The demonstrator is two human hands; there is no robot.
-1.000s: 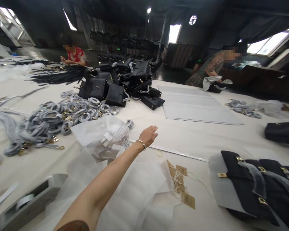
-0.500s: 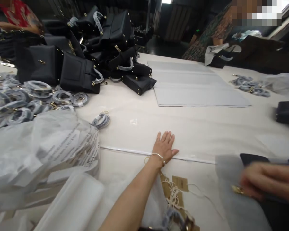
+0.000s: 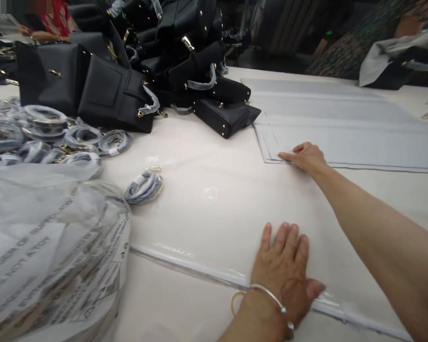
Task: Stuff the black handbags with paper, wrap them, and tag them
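My left hand (image 3: 283, 266) lies flat with fingers spread on the clear plastic cover (image 3: 207, 223) over the white table, across its front edge strip. It holds nothing and wears a bracelet. Farther out, my right hand (image 3: 303, 156) is at the near left corner of a stack of thin grey sheets (image 3: 342, 114). Its thumb and fingers pinch a sheet's edge there, and the corner is slightly creased. How many sheets are caught between the fingers I cannot tell.
Black handbags (image 3: 110, 95) are heaped at the back left. Wrapped coiled straps (image 3: 44, 118) lie before them, with one separate coil (image 3: 144, 187) nearby. A printed plastic bag (image 3: 57, 247) fills the front left. Another person's patterned sleeve (image 3: 356, 42) shows behind a partly wrapped bag (image 3: 395, 66).
My right hand has left the black item at the right and reached forward to the grey sheets. My left hand stays flat on the table while the view has shifted closer.
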